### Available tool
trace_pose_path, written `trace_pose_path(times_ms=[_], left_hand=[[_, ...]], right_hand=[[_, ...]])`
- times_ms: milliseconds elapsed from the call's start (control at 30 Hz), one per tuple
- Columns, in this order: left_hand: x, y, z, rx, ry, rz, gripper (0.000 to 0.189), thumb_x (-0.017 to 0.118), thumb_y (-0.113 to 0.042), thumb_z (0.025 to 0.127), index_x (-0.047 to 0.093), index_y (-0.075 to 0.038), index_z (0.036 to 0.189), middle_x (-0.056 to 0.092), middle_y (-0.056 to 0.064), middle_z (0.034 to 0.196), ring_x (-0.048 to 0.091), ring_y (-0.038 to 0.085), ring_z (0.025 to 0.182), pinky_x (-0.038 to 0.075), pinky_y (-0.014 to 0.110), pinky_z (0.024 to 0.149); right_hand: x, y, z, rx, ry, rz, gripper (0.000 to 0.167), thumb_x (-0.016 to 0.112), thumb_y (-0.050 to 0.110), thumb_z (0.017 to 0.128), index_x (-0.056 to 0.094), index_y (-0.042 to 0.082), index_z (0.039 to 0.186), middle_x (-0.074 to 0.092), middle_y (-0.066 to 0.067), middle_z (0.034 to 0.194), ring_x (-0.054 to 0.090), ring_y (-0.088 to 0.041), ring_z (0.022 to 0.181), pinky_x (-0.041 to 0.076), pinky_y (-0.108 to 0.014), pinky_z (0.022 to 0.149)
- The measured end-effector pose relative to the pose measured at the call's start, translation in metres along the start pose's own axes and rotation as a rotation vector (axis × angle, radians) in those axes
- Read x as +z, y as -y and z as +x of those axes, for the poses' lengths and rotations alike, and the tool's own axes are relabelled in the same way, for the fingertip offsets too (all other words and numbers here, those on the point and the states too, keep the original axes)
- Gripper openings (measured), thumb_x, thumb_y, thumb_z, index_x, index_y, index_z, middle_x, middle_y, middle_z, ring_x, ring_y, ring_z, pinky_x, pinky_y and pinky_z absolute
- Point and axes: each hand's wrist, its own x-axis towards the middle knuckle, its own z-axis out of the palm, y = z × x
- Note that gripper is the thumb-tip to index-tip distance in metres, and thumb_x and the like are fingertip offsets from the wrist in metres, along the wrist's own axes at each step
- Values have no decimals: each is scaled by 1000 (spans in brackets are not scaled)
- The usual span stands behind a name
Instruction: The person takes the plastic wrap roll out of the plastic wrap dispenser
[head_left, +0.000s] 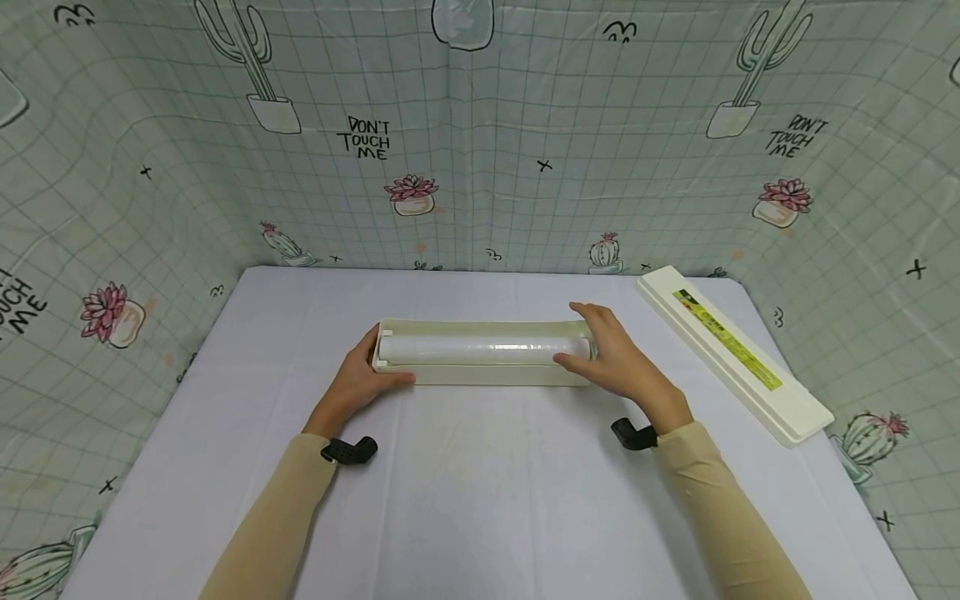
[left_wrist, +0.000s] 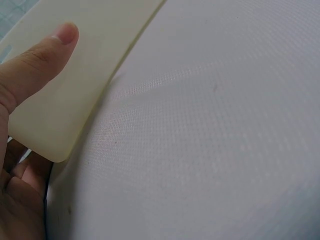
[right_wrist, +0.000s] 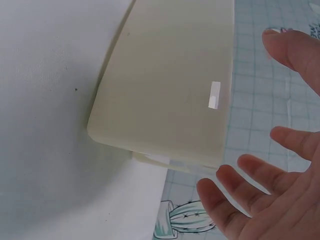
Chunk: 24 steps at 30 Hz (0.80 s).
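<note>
A cream plastic cling film dispenser box [head_left: 480, 375] lies lengthwise on the table, its top off. Inside it rests a shiny roll of cling film [head_left: 480, 348]. My left hand [head_left: 360, 375] grips the box's left end, thumb along the front wall and fingers behind the end; the left wrist view shows that thumb [left_wrist: 42, 57] on the wall. Over the right end hovers my right hand [head_left: 618, 354], fingers spread. In the right wrist view its fingers [right_wrist: 255, 195] are extended and apart from the box wall [right_wrist: 165, 85].
A long cream lid [head_left: 731, 350] with a yellow-green label lies slantwise along the table's right edge. White cloth covers the table [head_left: 465, 500]. A printed grid curtain [head_left: 510, 142] with cactus drawings hangs behind it and at both sides.
</note>
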Motion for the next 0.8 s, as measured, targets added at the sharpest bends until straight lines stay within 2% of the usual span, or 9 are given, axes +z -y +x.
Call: trace_pose_path(times_ms=[800], left_hand=[[0,0,0,2,-5,13,109,92,-25,80,23,-20,165,49,14,150,51,33,129,38,52,112]], right_hand=[[4,0,4,-10,5,-32,89,74,44,94,29,6,161,31,-28,159,34,-44,145,33,-65,115]])
